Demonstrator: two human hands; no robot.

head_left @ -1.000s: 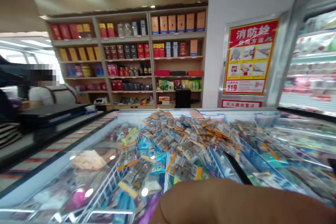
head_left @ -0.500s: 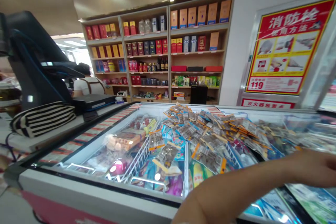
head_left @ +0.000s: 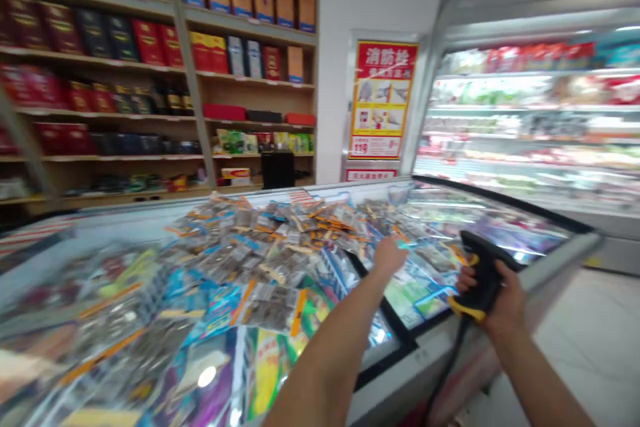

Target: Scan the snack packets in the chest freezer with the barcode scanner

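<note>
My right hand (head_left: pixel 506 300) is wrapped around a black and yellow barcode scanner (head_left: pixel 483 273), held above the freezer's front right edge. A dark cord hangs down from the scanner. My left hand (head_left: pixel 390 255) reaches out over the chest freezer, at the right end of a heap of clear snack packets (head_left: pixel 295 247) with orange edges. Its fingers are blurred and mostly hidden behind the back of the hand, so whether it grips a packet is unclear. A small teal glow shows beside its fingertips. One packet (head_left: pixel 270 305) lies nearer, left of my left forearm.
The chest freezer (head_left: pixel 435 347) holds colourful bagged goods under the packets, and a black frame bar crosses its lid. Behind stand shelves of boxes (head_left: pixel 255 73) and a red and yellow wall poster (head_left: pixel 383 100). A lit display fridge (head_left: pixel 535 113) is at the right, beside tiled floor (head_left: pixel 610 320).
The view has swung right and come nearer the packets. My right hand with the barcode scanner now shows. My left arm now points forward over the freezer instead of across to the right.
</note>
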